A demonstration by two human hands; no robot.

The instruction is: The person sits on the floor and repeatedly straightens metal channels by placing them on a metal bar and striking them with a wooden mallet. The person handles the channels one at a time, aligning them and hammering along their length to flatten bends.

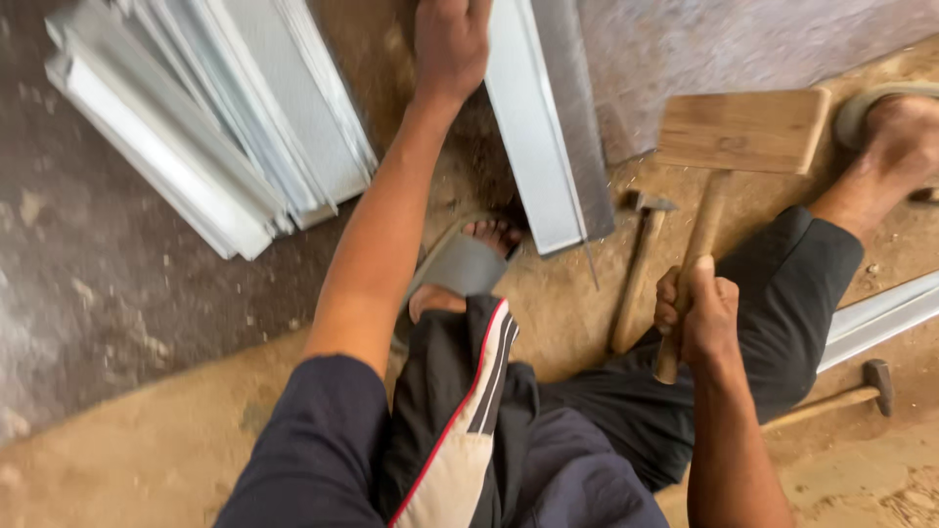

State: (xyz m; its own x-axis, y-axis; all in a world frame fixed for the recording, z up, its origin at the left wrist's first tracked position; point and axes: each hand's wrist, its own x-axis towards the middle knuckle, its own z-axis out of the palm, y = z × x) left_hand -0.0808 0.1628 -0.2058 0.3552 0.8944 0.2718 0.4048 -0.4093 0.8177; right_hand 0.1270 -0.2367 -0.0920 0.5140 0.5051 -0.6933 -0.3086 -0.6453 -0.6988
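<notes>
My left hand (450, 44) reaches forward and grips the edge of a bent sheet-metal channel (538, 127) that lies on the dirt floor just past my sandalled foot (469, 262). My right hand (696, 311) is closed round the handle of a wooden mallet (741, 130), whose big square head points away from me, above my right leg. I sit on the ground with my legs apart in dark trousers.
A stack of folded sheet-metal pieces (210, 117) lies at the upper left. A small metal hammer (638, 264) rests between my legs. Another hammer (861, 389) and a metal strip (880, 318) lie at the right. My other foot (895, 137) is at the upper right.
</notes>
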